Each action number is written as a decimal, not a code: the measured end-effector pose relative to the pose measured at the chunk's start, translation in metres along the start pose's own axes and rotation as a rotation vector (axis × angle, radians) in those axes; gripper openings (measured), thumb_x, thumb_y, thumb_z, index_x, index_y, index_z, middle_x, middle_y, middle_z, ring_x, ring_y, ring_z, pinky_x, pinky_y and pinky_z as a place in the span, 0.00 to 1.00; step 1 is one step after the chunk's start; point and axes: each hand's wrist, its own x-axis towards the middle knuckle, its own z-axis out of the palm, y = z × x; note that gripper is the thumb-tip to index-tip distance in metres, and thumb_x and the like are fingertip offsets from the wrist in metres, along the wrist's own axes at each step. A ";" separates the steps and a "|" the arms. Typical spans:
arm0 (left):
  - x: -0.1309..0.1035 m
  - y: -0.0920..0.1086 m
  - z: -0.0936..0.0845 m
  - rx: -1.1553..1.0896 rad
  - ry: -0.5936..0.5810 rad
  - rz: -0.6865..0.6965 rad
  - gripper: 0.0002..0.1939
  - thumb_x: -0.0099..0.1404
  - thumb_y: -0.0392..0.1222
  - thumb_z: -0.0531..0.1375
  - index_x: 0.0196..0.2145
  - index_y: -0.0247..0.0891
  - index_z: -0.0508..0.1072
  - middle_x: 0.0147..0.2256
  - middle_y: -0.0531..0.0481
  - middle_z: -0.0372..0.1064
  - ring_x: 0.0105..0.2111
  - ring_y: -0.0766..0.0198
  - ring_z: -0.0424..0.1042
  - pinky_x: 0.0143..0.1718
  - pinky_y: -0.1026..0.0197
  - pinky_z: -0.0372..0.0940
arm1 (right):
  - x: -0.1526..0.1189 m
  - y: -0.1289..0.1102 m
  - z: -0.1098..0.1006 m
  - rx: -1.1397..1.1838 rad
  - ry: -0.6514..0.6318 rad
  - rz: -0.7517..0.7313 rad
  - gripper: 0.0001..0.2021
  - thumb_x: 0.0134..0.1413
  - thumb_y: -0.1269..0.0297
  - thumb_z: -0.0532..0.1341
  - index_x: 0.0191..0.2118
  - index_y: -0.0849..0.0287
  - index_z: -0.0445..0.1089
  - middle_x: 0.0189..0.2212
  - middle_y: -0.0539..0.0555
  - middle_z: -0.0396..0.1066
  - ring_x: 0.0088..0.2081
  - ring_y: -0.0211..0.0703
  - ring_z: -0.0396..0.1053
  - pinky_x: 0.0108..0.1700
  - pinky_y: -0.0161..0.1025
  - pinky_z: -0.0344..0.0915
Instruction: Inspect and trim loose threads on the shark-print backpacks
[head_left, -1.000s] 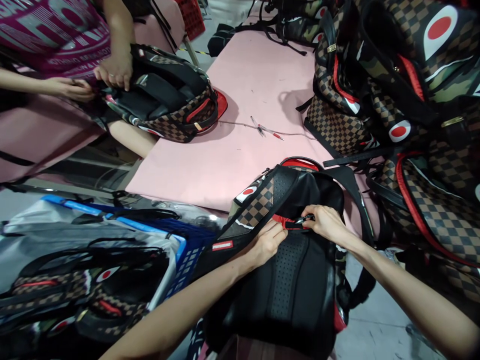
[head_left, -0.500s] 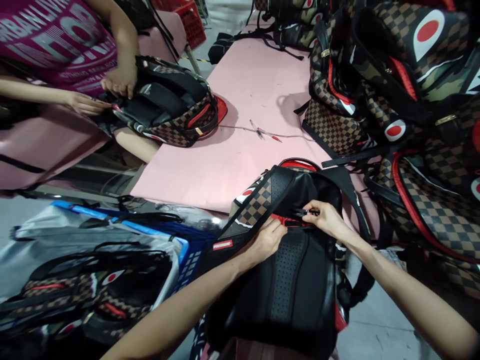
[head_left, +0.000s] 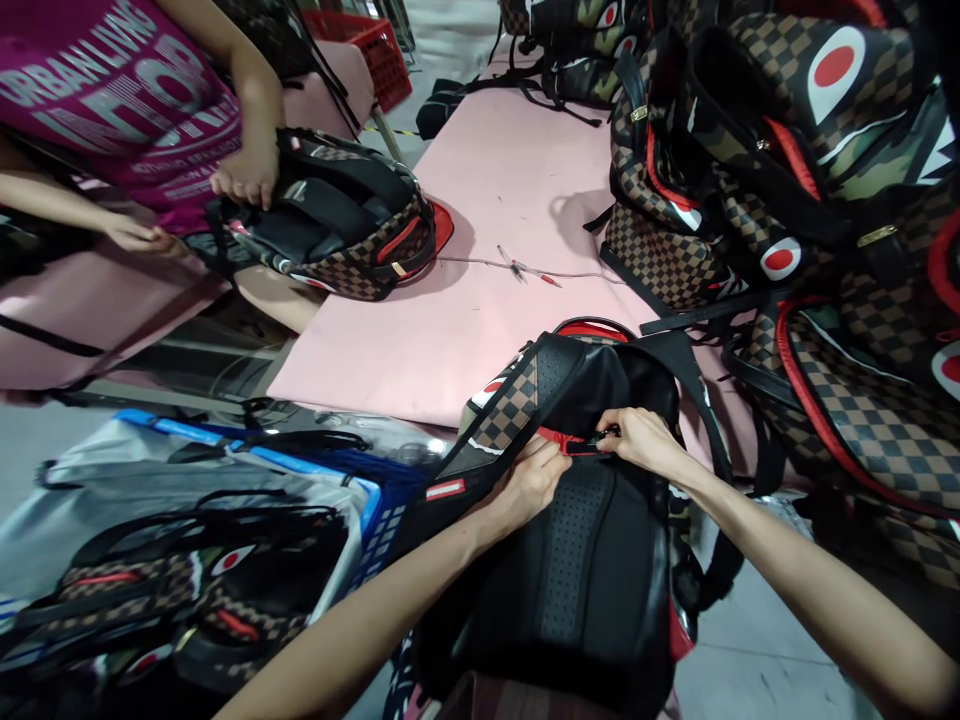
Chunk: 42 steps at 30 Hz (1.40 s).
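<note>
A black backpack (head_left: 570, 560) lies with its padded back panel up at the near table edge, with a checkered strap on its left side. Across its upper back runs an opening with red lining (head_left: 562, 437). My left hand (head_left: 531, 480) presses closed fingers on the left end of this opening, pinching its edge. My right hand (head_left: 637, 440) pinches a small dark piece, seemingly a zipper pull, at the right part of the opening.
Checkered backpacks are piled on the right (head_left: 885, 390). Pens (head_left: 536, 272) lie on the pink table (head_left: 495, 180). At the left, a person handles another backpack (head_left: 330, 215). A blue crate (head_left: 379, 540) with more bags stands at lower left.
My right hand has shifted slightly left with the small dark piece, and less red lining shows. The other person's lower hand has moved away from their backpack.
</note>
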 end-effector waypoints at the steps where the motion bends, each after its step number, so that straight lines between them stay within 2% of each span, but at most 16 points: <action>1: 0.000 0.000 0.001 -0.001 0.000 -0.001 0.11 0.65 0.33 0.50 0.32 0.38 0.72 0.27 0.50 0.65 0.32 0.65 0.64 0.38 0.61 0.60 | 0.001 0.001 0.001 0.015 -0.003 -0.008 0.10 0.45 0.62 0.62 0.37 0.51 0.73 0.30 0.49 0.75 0.38 0.45 0.72 0.33 0.34 0.57; 6: -0.001 -0.001 0.004 -0.005 0.032 -0.006 0.11 0.65 0.33 0.50 0.31 0.38 0.72 0.27 0.50 0.64 0.31 0.65 0.64 0.36 0.61 0.60 | 0.004 0.001 0.001 0.042 -0.013 -0.013 0.09 0.45 0.63 0.61 0.36 0.52 0.72 0.28 0.48 0.74 0.35 0.44 0.71 0.33 0.33 0.56; 11: 0.003 0.002 -0.001 -0.020 0.041 -0.001 0.11 0.64 0.32 0.50 0.31 0.36 0.72 0.27 0.50 0.65 0.31 0.65 0.63 0.35 0.61 0.60 | 0.003 0.000 -0.002 0.134 -0.047 -0.028 0.08 0.44 0.63 0.61 0.35 0.51 0.73 0.30 0.47 0.74 0.35 0.42 0.71 0.32 0.32 0.56; 17: 0.006 0.005 -0.008 -0.010 0.050 0.008 0.11 0.64 0.30 0.50 0.31 0.36 0.71 0.27 0.50 0.65 0.30 0.65 0.63 0.35 0.62 0.61 | 0.002 -0.002 -0.003 0.038 -0.041 0.053 0.10 0.45 0.62 0.62 0.37 0.51 0.73 0.32 0.49 0.75 0.38 0.44 0.71 0.33 0.33 0.57; 25: -0.001 -0.002 0.005 -0.018 0.049 -0.017 0.10 0.65 0.32 0.51 0.31 0.37 0.71 0.27 0.50 0.65 0.31 0.65 0.64 0.36 0.61 0.60 | 0.010 0.001 0.004 0.054 -0.035 0.041 0.09 0.43 0.61 0.63 0.34 0.51 0.73 0.31 0.49 0.75 0.38 0.46 0.71 0.36 0.35 0.58; 31: -0.003 -0.002 0.006 -0.021 0.038 -0.030 0.10 0.66 0.34 0.50 0.32 0.37 0.71 0.27 0.50 0.65 0.31 0.65 0.64 0.37 0.61 0.60 | 0.009 0.002 0.003 0.265 -0.013 0.034 0.08 0.45 0.61 0.60 0.33 0.55 0.73 0.28 0.49 0.74 0.32 0.40 0.71 0.31 0.33 0.58; 35: 0.001 0.001 -0.001 -0.044 -0.022 -0.075 0.11 0.66 0.36 0.49 0.32 0.37 0.70 0.29 0.49 0.66 0.32 0.64 0.65 0.39 0.60 0.60 | 0.004 0.002 0.001 0.141 0.023 0.060 0.07 0.42 0.63 0.62 0.32 0.53 0.73 0.28 0.48 0.74 0.34 0.42 0.71 0.31 0.33 0.55; 37: 0.010 0.003 -0.006 -0.081 -0.077 -0.184 0.11 0.67 0.36 0.48 0.34 0.36 0.70 0.30 0.48 0.67 0.32 0.64 0.65 0.38 0.61 0.60 | 0.002 0.001 0.000 0.146 0.042 0.066 0.08 0.43 0.62 0.62 0.33 0.53 0.73 0.28 0.48 0.74 0.33 0.42 0.70 0.30 0.33 0.55; 40: 0.034 0.003 -0.015 -0.130 -0.237 -0.405 0.12 0.66 0.36 0.48 0.40 0.36 0.69 0.31 0.49 0.69 0.30 0.65 0.66 0.33 0.64 0.60 | -0.001 0.003 0.002 0.212 0.113 0.089 0.10 0.46 0.61 0.60 0.36 0.55 0.72 0.29 0.50 0.74 0.32 0.41 0.70 0.30 0.34 0.55; 42: 0.053 0.001 -0.022 -0.147 -0.389 -0.486 0.12 0.64 0.37 0.49 0.38 0.37 0.71 0.29 0.50 0.69 0.29 0.65 0.66 0.31 0.64 0.58 | -0.002 0.005 0.004 0.260 0.149 0.111 0.10 0.46 0.60 0.60 0.36 0.55 0.72 0.29 0.50 0.74 0.31 0.41 0.69 0.30 0.34 0.55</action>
